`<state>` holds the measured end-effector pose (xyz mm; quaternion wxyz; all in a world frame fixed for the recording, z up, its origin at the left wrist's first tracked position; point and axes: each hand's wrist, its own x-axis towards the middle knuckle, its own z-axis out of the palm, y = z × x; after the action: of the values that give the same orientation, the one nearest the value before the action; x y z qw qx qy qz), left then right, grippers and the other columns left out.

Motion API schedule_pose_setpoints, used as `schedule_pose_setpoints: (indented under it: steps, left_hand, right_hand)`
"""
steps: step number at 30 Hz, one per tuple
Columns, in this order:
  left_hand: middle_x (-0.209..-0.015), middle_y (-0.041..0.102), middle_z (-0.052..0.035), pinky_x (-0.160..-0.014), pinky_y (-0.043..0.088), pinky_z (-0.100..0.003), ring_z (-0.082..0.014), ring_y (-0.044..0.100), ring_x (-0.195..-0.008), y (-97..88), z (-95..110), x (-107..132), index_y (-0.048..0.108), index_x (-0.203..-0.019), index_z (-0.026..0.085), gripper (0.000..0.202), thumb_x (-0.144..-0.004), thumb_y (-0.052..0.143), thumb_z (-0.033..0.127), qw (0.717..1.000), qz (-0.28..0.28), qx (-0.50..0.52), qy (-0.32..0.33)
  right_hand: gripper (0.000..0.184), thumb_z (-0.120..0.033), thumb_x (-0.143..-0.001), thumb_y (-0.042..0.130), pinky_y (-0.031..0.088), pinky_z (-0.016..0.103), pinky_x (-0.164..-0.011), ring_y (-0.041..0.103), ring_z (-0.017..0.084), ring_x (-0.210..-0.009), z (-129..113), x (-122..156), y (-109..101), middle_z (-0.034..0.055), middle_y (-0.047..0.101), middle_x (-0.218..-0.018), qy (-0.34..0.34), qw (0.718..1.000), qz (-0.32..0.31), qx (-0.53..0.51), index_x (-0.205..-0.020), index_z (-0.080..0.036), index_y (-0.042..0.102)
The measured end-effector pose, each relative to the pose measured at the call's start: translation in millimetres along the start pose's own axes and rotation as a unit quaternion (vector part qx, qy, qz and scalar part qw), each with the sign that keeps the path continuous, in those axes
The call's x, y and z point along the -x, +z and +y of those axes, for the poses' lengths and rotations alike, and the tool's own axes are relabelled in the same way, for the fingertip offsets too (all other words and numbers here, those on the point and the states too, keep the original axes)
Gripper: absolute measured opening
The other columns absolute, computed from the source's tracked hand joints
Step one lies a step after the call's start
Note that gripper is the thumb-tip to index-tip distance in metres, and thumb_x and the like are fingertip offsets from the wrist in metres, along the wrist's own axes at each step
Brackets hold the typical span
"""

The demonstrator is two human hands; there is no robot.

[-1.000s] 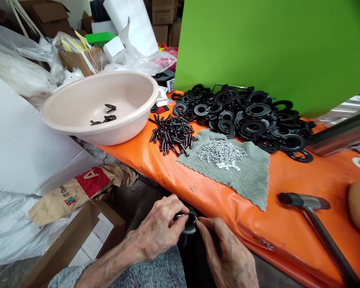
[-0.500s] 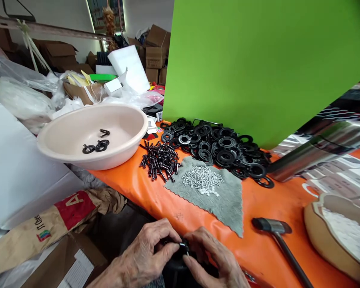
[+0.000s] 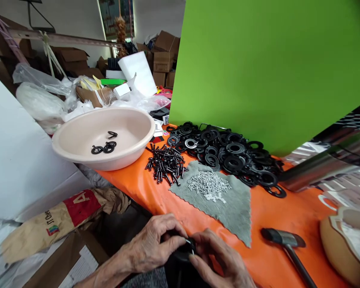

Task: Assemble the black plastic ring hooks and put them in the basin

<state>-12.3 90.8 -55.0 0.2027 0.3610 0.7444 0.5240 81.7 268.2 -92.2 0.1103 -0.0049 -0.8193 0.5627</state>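
My left hand and my right hand meet below the near edge of the orange table. Both pinch a small black part with a bright metal pin at its top. Fingers of both hands are curled tight round it. On the table lie a heap of black rings, a pile of black bolts and small silver pins on a grey cloth. A beige basin at the left holds three black assembled pieces.
A hammer lies on the table at the right, beside a tan bowl. A green board stands behind the rings. A metal tube lies at the right. Cardboard boxes, a paper bag and plastic bags crowd the left.
My view has tilted up and shifted, so the table sits lower in view. Both hands have stayed together on the small black part, turning it slightly.
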Motion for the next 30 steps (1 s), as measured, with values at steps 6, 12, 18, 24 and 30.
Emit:
schedule_pose_setpoints:
  steps: [6, 12, 18, 24, 30]
  left_hand:
    - [-0.085, 0.058, -0.0039, -0.071, 0.042, -0.026, -0.0143, 0.053, -0.077, -3.0, -3, -10, 0.071, -0.090, 0.015, 0.015, -0.085, 0.058, 0.021, 0.998, -0.006, 0.064, 0.002]
    - [-0.089, 0.057, -0.0037, -0.074, 0.043, -0.028, -0.0144, 0.054, -0.079, -7.7, -6, -19, 0.074, -0.084, 0.015, 0.014, -0.080, 0.061, 0.020, 0.980, -0.034, 0.159, -0.111]
    - [-0.109, 0.058, -0.0074, -0.094, 0.043, -0.039, -0.0222, 0.054, -0.103, -11.8, -4, -16, 0.067, -0.111, 0.017, 0.030, -0.085, 0.060, 0.030, 0.992, -0.065, 0.088, -0.069]
    - [-0.105, 0.058, -0.0075, -0.098, 0.042, -0.038, -0.0213, 0.051, -0.104, 10.9, -10, -27, 0.058, -0.108, 0.015, 0.023, -0.085, 0.059, 0.011, 0.986, -0.073, -0.140, 0.048]
    - [-0.102, 0.056, -0.0054, -0.098, 0.042, -0.038, -0.0211, 0.051, -0.103, 35.7, -34, -42, 0.054, -0.095, 0.017, 0.005, -0.092, 0.056, 0.014, 0.980, -0.051, -0.191, 0.023]
  right_hand:
    - [0.025, -0.046, -0.074, 0.071, 0.042, 0.021, -0.052, 0.047, 0.009, -0.056, 1, -2, 16, -0.0049, 0.051, -0.066, 0.106, 0.985, 0.084, -0.106, -0.084, -0.023, 0.064]
    - [0.024, -0.045, -0.071, 0.068, 0.034, 0.023, -0.052, 0.040, 0.009, -0.054, -10, -5, 23, -0.0062, 0.046, -0.062, 0.154, 0.976, 0.112, -0.103, -0.077, -0.022, 0.062]
    - [0.034, -0.053, -0.070, 0.070, 0.037, 0.022, -0.052, 0.043, 0.010, -0.054, -3, -10, 21, -0.0049, 0.047, -0.061, 0.172, 0.971, 0.123, -0.110, -0.076, -0.020, 0.062]
    - [0.050, -0.066, -0.063, 0.073, 0.035, 0.024, -0.051, 0.044, 0.010, -0.053, 21, -25, 15, -0.0016, 0.054, -0.059, 0.219, 0.954, 0.094, -0.181, -0.071, -0.018, 0.062]
    - [0.062, -0.077, -0.058, 0.069, 0.013, 0.022, -0.044, 0.019, 0.004, -0.043, 19, -36, 10, -0.0090, 0.032, -0.047, 0.277, 0.941, 0.064, -0.185, -0.062, -0.017, 0.055]
